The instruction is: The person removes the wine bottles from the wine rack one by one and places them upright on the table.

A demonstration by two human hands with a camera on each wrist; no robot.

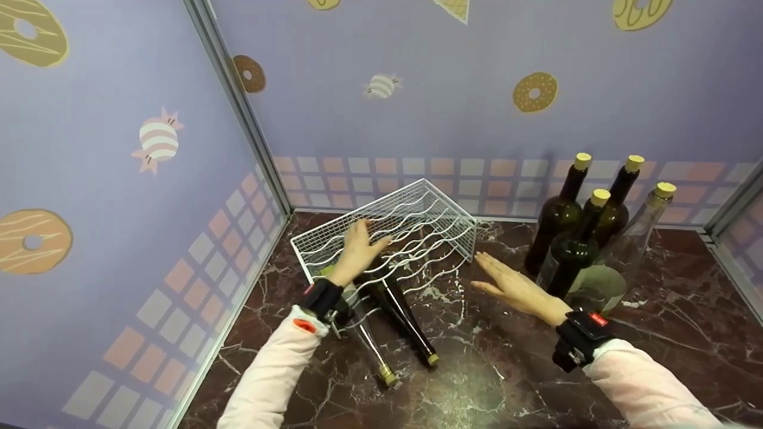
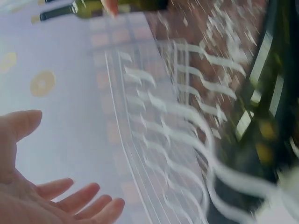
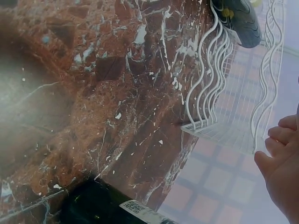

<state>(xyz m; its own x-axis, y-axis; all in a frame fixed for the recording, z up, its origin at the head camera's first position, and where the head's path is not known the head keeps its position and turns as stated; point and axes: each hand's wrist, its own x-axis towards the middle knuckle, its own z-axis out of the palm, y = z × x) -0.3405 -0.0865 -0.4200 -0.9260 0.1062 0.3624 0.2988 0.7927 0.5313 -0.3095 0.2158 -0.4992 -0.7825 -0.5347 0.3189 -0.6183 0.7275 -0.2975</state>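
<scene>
A white wire wine rack with wavy bars stands at an angle on the table. Two corked bottles lie in its lower level, a dark one and a clear one, their necks toward me. My left hand hovers over the rack's left part, fingers extended and holding nothing; in the left wrist view the wavy bars and a dark bottle are blurred. To the right of the rack my right hand is held out flat with nothing in it, between the rack and the standing bottles.
On the right stand several corked bottles: dark ones and a clear one with a pale label. Dark red marbled table lies below. Patterned panels close off the back and the left.
</scene>
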